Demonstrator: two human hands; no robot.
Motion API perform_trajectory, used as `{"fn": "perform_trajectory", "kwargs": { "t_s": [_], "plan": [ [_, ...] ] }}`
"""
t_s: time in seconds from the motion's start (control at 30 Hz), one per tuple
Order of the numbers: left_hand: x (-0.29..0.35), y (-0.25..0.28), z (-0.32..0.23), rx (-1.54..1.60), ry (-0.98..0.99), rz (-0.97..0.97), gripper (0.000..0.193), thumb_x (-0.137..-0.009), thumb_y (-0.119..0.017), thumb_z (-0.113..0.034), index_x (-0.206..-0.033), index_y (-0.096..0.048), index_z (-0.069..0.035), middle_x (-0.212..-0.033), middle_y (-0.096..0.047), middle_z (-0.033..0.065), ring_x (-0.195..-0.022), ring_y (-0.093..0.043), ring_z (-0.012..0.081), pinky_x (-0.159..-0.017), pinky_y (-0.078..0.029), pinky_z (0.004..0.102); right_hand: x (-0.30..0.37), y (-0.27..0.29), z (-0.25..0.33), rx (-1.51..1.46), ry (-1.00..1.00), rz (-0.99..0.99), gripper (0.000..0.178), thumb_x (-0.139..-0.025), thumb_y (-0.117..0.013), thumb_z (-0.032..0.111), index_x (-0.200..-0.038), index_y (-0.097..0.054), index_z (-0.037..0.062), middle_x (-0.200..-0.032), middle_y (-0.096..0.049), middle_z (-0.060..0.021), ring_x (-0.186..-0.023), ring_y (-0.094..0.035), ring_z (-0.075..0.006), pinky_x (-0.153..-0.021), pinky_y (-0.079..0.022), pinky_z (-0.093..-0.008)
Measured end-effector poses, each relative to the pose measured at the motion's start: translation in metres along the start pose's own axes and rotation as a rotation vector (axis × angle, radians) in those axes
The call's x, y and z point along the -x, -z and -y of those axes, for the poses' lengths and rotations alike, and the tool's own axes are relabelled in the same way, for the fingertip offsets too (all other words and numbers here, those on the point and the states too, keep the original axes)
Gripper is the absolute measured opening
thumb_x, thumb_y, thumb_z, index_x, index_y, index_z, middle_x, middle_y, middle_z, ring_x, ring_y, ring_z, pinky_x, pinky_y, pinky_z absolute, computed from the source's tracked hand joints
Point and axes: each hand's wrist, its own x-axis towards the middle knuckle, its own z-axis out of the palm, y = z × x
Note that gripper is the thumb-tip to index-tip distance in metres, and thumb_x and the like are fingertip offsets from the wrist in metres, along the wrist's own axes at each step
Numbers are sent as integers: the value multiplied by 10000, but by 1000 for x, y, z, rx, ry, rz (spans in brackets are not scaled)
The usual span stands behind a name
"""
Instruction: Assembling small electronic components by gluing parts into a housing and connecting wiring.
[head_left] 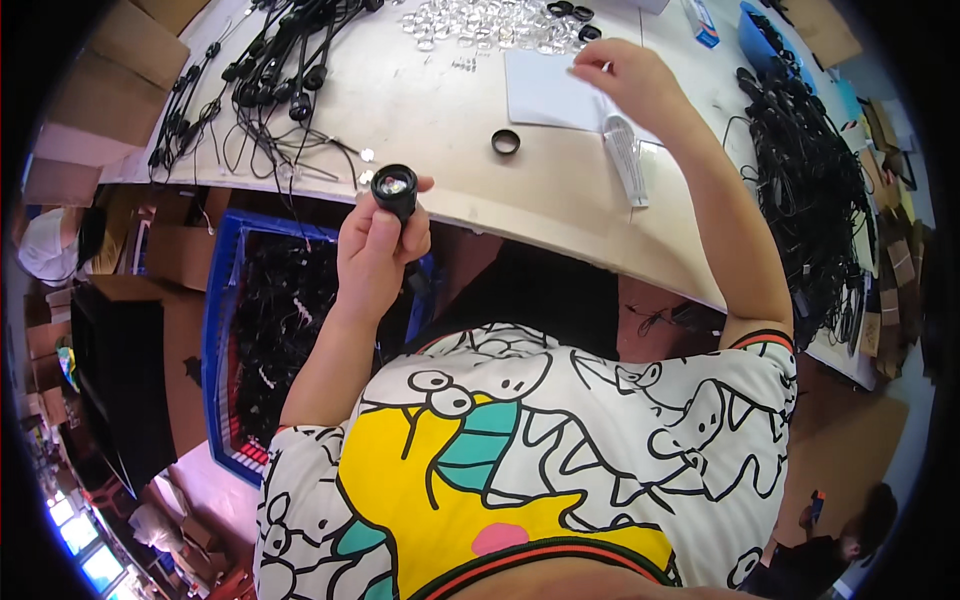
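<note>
My left hand [383, 240] is wrapped round a small black lamp head [394, 187] just off the table's near edge. Its round open end faces up and shows a shiny centre. Over a white sheet of paper [545, 95], my right hand [625, 80] has thumb and fingers pinched together; whatever is between them is too small or hidden to name. Below that hand lies a white tube [625, 160] with printing, partly across the paper's edge. A loose black ring [506, 142] rests on the table between my two hands.
Clear lenses [480, 22] are heaped at the back of the table, with several black rings [572, 12] beside them. Black cabled lamps [275, 75] lie to the left. Bundled black cables [805, 190] cover the right end. A blue crate [225, 330] stands low on the left.
</note>
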Motion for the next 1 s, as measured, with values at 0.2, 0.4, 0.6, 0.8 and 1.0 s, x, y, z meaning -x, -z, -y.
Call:
{"fn": "perform_trajectory", "kwargs": {
  "t_s": [0.2,0.4,0.6,0.8,1.0],
  "plan": [
    [4,-9,-2,-70,100,-133,629,-741,-595,-486,-1062,-447,34,-598,-403,-14,-500,-351,69,-467,-279,219,-45,-14,-49,277,-153,26,234,-750,-543,294,-856,-614,98,-866,-615,-107,-841,-573,-299,-688,-453,-394],
    [-3,-3,-7,32,123,9,321,-866,-474,-231,-1114,-472,-27,-648,-421,-23,-525,-318,43,-473,-248,170,-46,-4,-59,451,-493,36,316,-722,-570,308,-877,-599,34,-872,-602,-165,-824,-580,-324,-717,-447,-428],
    [-2,2,-13,-24,119,54,343,-889,-460,-278,-1131,-470,-37,-657,-384,-39,-547,-283,42,-487,-227,172,-50,-11,-58,221,-352,-32,193,-676,-610,189,-788,-615,32,-793,-608,-150,-751,-581,-310,-667,-447,-387],
    [6,-15,-7,-35,140,39,377,-880,-475,-308,-1136,-473,-32,-653,-388,-40,-543,-298,44,-482,-230,176,-28,-7,-78,165,-271,51,180,-644,-616,162,-751,-603,18,-818,-597,-165,-769,-570,-322,-689,-445,-385],
    [-1,-27,-4,-25,200,-69,435,-839,-523,-326,-1142,-468,-18,-648,-461,-18,-538,-386,58,-470,-280,184,-24,-21,-103,286,-197,-43,210,-685,-548,154,-846,-554,19,-806,-578,-190,-778,-554,-357,-690,-429,-432]
  ]
}}
